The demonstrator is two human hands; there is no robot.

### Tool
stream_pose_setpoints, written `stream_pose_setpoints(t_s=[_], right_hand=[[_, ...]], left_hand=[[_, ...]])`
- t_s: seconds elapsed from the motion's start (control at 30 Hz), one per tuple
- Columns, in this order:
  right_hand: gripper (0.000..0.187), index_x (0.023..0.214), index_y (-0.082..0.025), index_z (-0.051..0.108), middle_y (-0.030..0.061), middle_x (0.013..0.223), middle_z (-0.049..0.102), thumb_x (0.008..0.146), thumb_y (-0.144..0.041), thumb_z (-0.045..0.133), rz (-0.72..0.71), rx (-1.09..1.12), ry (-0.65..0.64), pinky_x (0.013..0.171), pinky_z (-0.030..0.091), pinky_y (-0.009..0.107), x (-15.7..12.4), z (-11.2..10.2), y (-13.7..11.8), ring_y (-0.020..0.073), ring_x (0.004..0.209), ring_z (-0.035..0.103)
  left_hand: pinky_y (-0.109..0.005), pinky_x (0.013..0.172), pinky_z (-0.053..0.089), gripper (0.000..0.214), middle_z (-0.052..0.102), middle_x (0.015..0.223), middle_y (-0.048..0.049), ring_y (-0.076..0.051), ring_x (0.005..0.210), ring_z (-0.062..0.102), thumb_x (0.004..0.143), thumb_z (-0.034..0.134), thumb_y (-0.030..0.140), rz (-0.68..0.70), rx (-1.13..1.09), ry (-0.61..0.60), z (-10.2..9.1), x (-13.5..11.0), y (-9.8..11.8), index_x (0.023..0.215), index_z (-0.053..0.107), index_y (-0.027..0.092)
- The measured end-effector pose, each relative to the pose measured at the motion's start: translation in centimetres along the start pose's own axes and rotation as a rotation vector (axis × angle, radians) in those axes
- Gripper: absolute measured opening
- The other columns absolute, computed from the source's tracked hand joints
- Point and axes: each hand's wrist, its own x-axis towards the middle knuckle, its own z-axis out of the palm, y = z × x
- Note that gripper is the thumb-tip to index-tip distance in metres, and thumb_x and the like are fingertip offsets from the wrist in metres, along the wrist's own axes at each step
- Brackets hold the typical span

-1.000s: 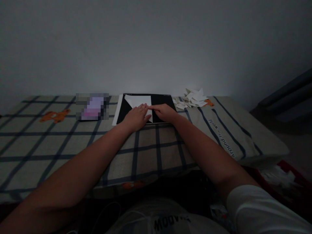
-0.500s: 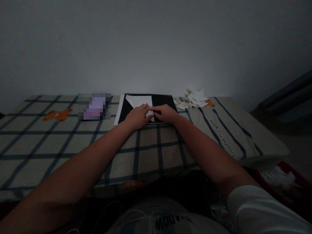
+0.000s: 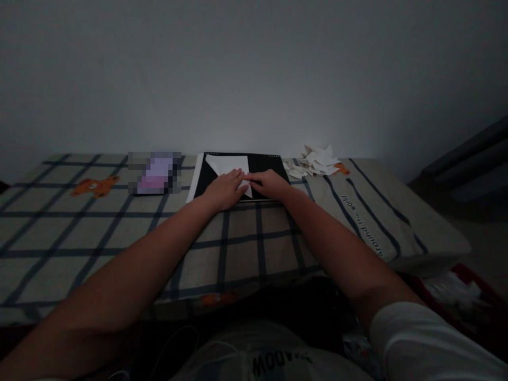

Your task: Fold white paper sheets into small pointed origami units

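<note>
A folded white sheet of paper (image 3: 232,163) lies on a black board (image 3: 264,163) with a white strip along its left side. Its fold makes a pointed shape, with a straight edge at the right. My left hand (image 3: 227,189) rests flat on the paper, fingers stretched and thumb apart. From the right, my right hand (image 3: 270,184) touches the paper's right edge with its index finger outstretched, close to the left fingertips. Its thumb stands apart below, and its other fingers are partly hidden.
White folded paper pieces (image 3: 317,160) are heaped right of the board. Left of it lies a phone-like device (image 3: 157,173), blurred out. A checked cloth (image 3: 198,254) covers the table, which stands against a grey wall (image 3: 246,74). A red container (image 3: 468,272) sits below at the right.
Both hands stay nearly in place on the paper. The view has shifted very slightly; nothing else visibly differs.
</note>
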Motion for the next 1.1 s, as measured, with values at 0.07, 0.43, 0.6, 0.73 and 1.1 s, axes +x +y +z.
stream_pose_setpoints(t_s=[0.07, 0.43, 0.6, 0.73, 1.1], right_hand=[[0.039, 0.129, -0.022, 0.068, 0.0054, 0.13, 0.07, 0.093, -0.014, 0.055, 0.007, -0.016, -0.007, 0.104, 0.049, 0.034, 0.1, 0.0, -0.1, 0.0198, 0.119, 0.067], [0.037, 0.129, -0.018, 0.068, 0.0076, 0.129, 0.071, 0.095, -0.015, 0.053, 0.015, -0.026, -0.027, 0.1, 0.048, 0.029, 0.0, -0.3, -0.5, 0.0183, 0.113, 0.069], [0.037, 0.129, -0.02, 0.069, 0.0082, 0.128, 0.071, 0.096, -0.016, 0.053, 0.021, -0.005, -0.012, 0.099, 0.049, 0.032, 0.0, -0.3, -0.6, 0.0192, 0.113, 0.069], [0.038, 0.129, -0.023, 0.069, 0.0066, 0.129, 0.07, 0.095, -0.015, 0.053, 0.018, 0.014, 0.007, 0.101, 0.05, 0.034, 0.0, 0.0, -0.3, 0.02, 0.114, 0.069], [0.037, 0.127, -0.024, 0.07, 0.0057, 0.129, 0.07, 0.094, -0.016, 0.054, 0.02, 0.022, 0.009, 0.103, 0.049, 0.035, 0.0, 0.0, -0.2, 0.0196, 0.117, 0.068]], left_hand=[[-0.037, 0.124, 0.02, 0.063, 0.021, 0.167, -0.0145, -0.023, 0.155, 0.019, 0.105, 0.024, 0.04, 0.016, 0.0, -0.058, -0.1, 0.1, -0.3, 0.158, 0.026, 0.006], [-0.037, 0.123, 0.02, 0.076, 0.024, 0.166, -0.0164, -0.025, 0.154, 0.022, 0.102, 0.026, 0.057, 0.048, 0.107, -0.006, 0.4, 0.0, -0.5, 0.159, 0.024, 0.006], [-0.038, 0.124, 0.02, 0.085, 0.024, 0.166, -0.016, -0.026, 0.154, 0.021, 0.098, 0.029, 0.067, 0.028, 0.11, 0.005, 0.3, -0.1, -0.1, 0.159, 0.026, 0.007], [-0.04, 0.123, 0.021, 0.101, 0.023, 0.166, -0.0182, -0.03, 0.153, 0.023, 0.09, 0.033, 0.079, -0.007, 0.084, 0.018, 0.4, -0.3, 0.5, 0.159, 0.025, 0.005], [-0.04, 0.124, 0.018, 0.078, 0.023, 0.166, -0.0154, -0.025, 0.155, 0.02, 0.102, 0.019, 0.061, 0.022, 0.053, 0.012, 0.5, -0.2, -0.1, 0.159, 0.025, 0.007]])
